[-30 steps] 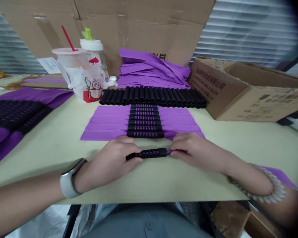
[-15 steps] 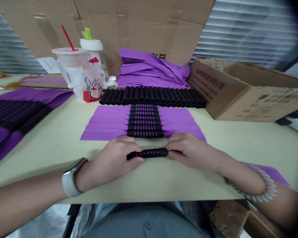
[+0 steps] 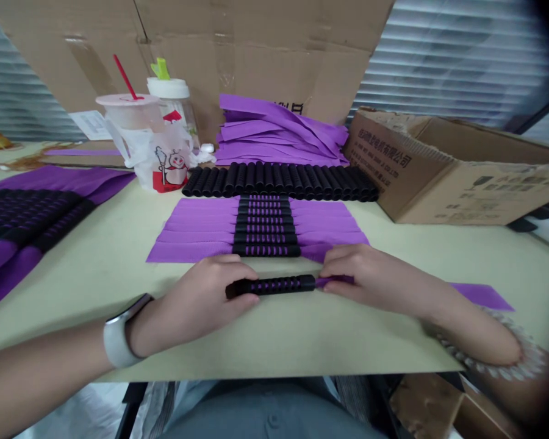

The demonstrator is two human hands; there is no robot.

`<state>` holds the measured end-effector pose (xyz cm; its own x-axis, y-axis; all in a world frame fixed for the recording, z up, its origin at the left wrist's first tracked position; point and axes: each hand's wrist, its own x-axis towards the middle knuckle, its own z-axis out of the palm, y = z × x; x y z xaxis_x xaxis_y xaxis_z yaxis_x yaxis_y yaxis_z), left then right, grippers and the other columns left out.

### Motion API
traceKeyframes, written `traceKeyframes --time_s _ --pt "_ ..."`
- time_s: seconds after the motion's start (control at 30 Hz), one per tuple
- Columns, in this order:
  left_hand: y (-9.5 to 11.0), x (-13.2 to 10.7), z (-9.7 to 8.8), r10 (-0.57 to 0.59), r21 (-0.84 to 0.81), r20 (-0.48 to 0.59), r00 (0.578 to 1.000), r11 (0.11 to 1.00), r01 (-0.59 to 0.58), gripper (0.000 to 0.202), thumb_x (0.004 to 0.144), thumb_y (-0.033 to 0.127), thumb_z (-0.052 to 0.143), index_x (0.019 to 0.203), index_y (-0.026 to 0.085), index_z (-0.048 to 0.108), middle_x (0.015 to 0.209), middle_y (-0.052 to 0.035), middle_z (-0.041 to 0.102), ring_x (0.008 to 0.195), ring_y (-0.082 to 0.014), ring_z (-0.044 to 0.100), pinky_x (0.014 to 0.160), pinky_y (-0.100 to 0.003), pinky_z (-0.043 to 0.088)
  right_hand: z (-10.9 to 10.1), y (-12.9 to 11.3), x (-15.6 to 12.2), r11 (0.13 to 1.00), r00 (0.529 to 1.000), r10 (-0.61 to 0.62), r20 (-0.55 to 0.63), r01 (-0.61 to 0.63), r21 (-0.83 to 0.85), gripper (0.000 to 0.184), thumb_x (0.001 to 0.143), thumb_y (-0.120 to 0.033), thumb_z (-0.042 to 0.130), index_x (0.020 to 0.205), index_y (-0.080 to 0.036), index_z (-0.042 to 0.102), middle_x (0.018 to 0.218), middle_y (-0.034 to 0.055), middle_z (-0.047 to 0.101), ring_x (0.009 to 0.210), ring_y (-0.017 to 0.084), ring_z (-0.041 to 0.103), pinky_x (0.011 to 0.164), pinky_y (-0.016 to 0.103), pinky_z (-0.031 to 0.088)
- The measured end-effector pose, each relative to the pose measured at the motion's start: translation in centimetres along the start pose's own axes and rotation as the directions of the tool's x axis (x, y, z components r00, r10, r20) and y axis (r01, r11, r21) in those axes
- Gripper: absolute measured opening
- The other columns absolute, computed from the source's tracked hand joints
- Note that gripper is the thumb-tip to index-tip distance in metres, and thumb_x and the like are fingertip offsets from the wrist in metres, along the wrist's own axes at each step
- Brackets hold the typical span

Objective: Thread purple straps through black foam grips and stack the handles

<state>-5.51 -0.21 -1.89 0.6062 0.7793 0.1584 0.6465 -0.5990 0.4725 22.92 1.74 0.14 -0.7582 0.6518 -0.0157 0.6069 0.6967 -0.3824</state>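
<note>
- Your hands have drawn slightly apart, the black tube (image 3: 269, 285) lying between them at 6 o'clock on the pale table (image 3: 302, 332).
- Your left hand (image 3: 196, 299) clamps the tube; your right hand (image 3: 370, 280) pinches the purple strap (image 3: 333, 280).
- A cardboard box (image 3: 457, 177) sits at 2 o'clock.

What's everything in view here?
Ribbed tube: one, black, between the hands
Tube row: many, black, mid-table
Strap mat: one, purple and black, before the row
Strap pile: one, purple, behind the row
Second mat: one, purple and black, far left
Cup with straw: one, clear, back left
Lidded bottle: one, clear, behind the cup
Cardboard box: one, brown, right
Left hand: one, tube's left end, wristwatch
Right hand: one, tube's right end, beaded bracelet
</note>
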Motion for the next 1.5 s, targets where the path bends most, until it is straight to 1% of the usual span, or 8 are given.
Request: traceKeyframes --time_s 0.17,0.47,0.63,0.8,0.97,1.1,1.27,1.5 --pt "0.1 0.2 0.1 -0.064 -0.01 -0.002 0.998 0.998 0.064 0.016 0.081 0.023 0.063 0.096 0.02 0.067 0.092 -0.0027 0.068 0.081 -0.0187 0.063 0.07 -0.029 0.048 0.0 0.2 -0.2 0.999 1.0 -0.017 0.004 0.017 -0.039 0.017 0.09 -0.01 0.057 0.085 -0.019 0.071 0.081 0.0019 0.061 0.076 0.017 0.057 0.069 0.028 0.043" --pt "0.2 0.1 0.1 0.003 -0.085 -0.044 0.999 0.996 -0.006 0.013 0.083 0.02 0.061 0.092 0.02 0.07 0.085 -0.0029 0.066 0.077 -0.0165 0.062 0.068 -0.027 0.048 0.3 -0.4 0.0 0.996 0.999 -0.041 -0.016 0.04 -0.083 0.023 0.092 -0.012 0.055 0.072 -0.016 0.065 0.072 0.0022 0.058 0.071 0.016 0.054 0.064 0.028 0.04" --pt "0.3 0.2 0.2 -0.021 -0.121 -0.051 0.998 0.993 0.015 0.013 0.081 0.02 0.062 0.09 0.019 0.071 0.081 -0.0032 0.065 0.074 -0.0165 0.061 0.066 -0.028 0.048 0.4 -0.4 0.0 0.995 0.996 -0.076 -0.035 0.074 -0.066 0.026 0.094 -0.015 0.051 0.071 -0.016 0.064 0.071 0.003 0.056 0.07 0.016 0.054 0.064 0.029 0.04" --pt "0.4 0.4 0.2 -0.005 -0.139 -0.061 0.998 0.99 -0.004 0.012 0.079 0.015 0.063 0.088 0.018 0.071 0.08 -0.0022 0.066 0.074 -0.0157 0.061 0.071 -0.029 0.049 0.4 -0.4 0.0 0.995 0.996 -0.083 -0.015 0.082 -0.05 0.026 0.093 -0.012 0.051 0.069 -0.016 0.061 0.071 0.0026 0.055 0.072 0.017 0.052 0.065 0.029 0.039" --pt "0.4 0.4 0.4 -0.006 -0.14 -0.076 0.997 0.99 -0.004 0.013 0.078 0.014 0.062 0.086 0.019 0.071 0.078 -0.0008 0.067 0.073 -0.015 0.061 0.071 -0.028 0.049 0.9 -0.7 0.6 0.993 0.994 -0.105 -0.015 0.105 -0.053 0.029 0.091 -0.008 0.049 0.064 -0.016 0.056 0.068 0.0018 0.052 0.068 0.016 0.051 0.062 0.028 0.037" --pt "0.5 0.4 0.3 -0.003 -0.123 -0.072 0.997 0.992 -0.006 0.013 0.078 0.014 0.063 0.086 0.018 0.071 0.078 -0.0011 0.067 0.073 -0.0151 0.062 0.067 -0.027 0.048 0.9 -0.6 0.6 0.995 0.996 -0.088 -0.031 0.086 -0.055 0.026 0.09 -0.008 0.05 0.067 -0.015 0.059 0.071 0.0023 0.055 0.07 0.016 0.052 0.063 0.029 0.039" --pt "0.4 0.4 0.3 -0.013 -0.112 -0.062 0.998 0.994 0.006 0.014 0.078 0.014 0.064 0.088 0.018 0.072 0.08 -0.0017 0.067 0.073 -0.0153 0.062 0.067 -0.027 0.048 0.1 -0.3 0.1 0.999 0.999 -0.023 0.028 0.024 -0.044 0.014 0.092 -0.011 0.056 0.085 -0.018 0.067 0.083 0.0022 0.06 0.079 0.017 0.056 0.069 0.029 0.042" --pt "0.4 0.4 0.5 -0.025 -0.12 -0.068 0.997 0.993 0.017 0.014 0.077 0.014 0.065 0.09 0.016 0.072 0.08 -0.0025 0.067 0.072 -0.0155 0.062 0.068 -0.027 0.048 0.1 -0.5 0.3 0.998 0.999 -0.027 0.031 0.028 -0.053 0.021 0.092 -0.01 0.055 0.073 -0.016 0.063 0.076 0.0019 0.058 0.074 0.016 0.054 0.066 0.028 0.041"
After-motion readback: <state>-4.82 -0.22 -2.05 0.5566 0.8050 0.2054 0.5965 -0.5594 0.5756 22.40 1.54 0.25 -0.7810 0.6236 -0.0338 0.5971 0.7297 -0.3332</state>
